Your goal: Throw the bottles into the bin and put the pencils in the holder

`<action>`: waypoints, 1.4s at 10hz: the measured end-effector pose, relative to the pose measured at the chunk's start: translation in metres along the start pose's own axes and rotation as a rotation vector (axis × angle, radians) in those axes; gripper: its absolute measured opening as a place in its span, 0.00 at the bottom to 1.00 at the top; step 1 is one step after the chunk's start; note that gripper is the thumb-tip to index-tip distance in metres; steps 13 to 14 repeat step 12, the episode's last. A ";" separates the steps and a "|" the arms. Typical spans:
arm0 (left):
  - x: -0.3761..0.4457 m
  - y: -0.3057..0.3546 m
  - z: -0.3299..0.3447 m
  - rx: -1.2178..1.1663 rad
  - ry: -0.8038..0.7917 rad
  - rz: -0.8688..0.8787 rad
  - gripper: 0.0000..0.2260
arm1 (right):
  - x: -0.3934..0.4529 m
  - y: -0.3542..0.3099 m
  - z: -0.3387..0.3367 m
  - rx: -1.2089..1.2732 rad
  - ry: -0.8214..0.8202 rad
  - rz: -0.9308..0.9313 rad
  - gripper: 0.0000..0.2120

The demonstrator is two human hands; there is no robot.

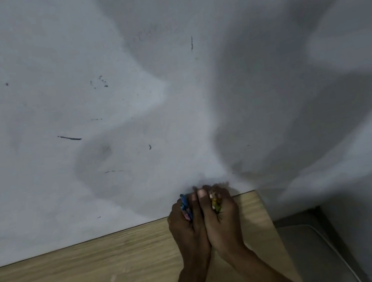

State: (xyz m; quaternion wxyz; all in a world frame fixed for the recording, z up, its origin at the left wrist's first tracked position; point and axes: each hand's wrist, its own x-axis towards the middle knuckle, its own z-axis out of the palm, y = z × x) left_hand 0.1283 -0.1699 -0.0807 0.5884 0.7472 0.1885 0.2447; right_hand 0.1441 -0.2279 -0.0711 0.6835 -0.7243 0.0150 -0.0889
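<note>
Low in the frame's centre, over the counter [101, 262], we held our hands pressed together, left hand [187, 232] and right hand [223, 224] each clenched around pencils [185, 207], likely needing the unseen holder next

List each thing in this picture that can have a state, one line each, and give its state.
Left hand: closed around blue and pink pencils, over the table's far edge.
Right hand: closed around yellowish pencils, pressed against the left hand.
Wooden table: hands over its far right corner; no holder, bin or bottles in view.
Wall: scuffed with dark marks.
</note>
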 end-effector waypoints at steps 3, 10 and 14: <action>-0.002 0.004 -0.005 0.034 -0.017 -0.092 0.07 | -0.001 0.012 -0.007 0.156 0.044 0.254 0.14; -0.003 0.041 -0.045 0.282 -0.369 -0.057 0.31 | -0.005 -0.023 -0.035 0.073 -0.041 0.351 0.17; -0.004 0.067 -0.079 0.251 -0.336 -0.084 0.48 | -0.022 -0.060 -0.047 -0.087 0.027 0.308 0.28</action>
